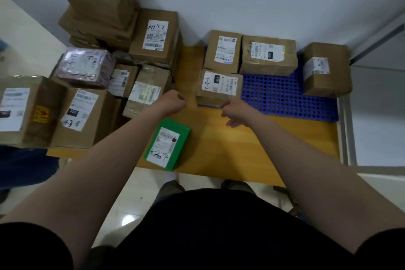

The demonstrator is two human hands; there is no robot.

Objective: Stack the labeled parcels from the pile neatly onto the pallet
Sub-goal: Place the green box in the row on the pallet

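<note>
Both hands hover over the yellow table with nothing in them — the left hand curled into a loose fist just beside the pile, the right hand half-closed at the near edge of the front parcel on the blue pallet. Whether those fingers touch the carton, I can't tell. Four parcels sit on the pallet so far, three at the left and back, one at the right end. The green parcel lies apart near the table's front edge — a likely next pick. To do this well, I'd say: square the front parcel against its neighbours, then fill the open grid, label up. The pallet's left rim is covered by cartons, lower pile boxes are hidden, and the labels are too blurred to read.
</note>
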